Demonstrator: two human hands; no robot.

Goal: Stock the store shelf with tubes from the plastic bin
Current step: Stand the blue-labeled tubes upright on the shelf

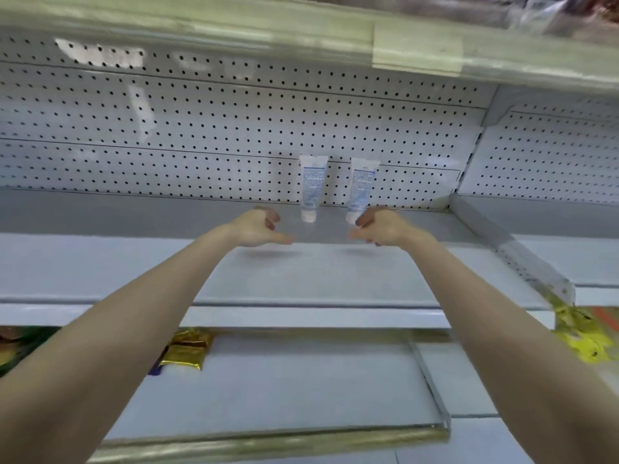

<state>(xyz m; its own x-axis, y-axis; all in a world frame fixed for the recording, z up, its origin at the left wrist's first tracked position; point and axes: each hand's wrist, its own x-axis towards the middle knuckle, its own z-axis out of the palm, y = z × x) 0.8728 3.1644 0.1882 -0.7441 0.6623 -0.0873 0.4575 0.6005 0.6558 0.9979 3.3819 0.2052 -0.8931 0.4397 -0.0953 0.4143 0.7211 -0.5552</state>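
Note:
Two white tubes with blue print stand cap-down on the grey shelf (134, 259), leaning against the pegboard back. The left tube (311, 187) and the right tube (360, 189) are a small gap apart. My left hand (259, 227) hovers just left of the left tube, fingers loosely curled, holding nothing. My right hand (378, 227) sits just right of the right tube's cap, fingers loosely curled, and looks empty. Whether it touches the cap I cannot tell. The plastic bin is out of view.
The white pegboard (201, 128) backs the shelf. A metal divider (509, 242) bounds the shelf on the right. An upper shelf edge (301, 35) hangs overhead. Gold packets (187, 351) lie on the lower shelf, and yellow packets (582, 336) lie at the right.

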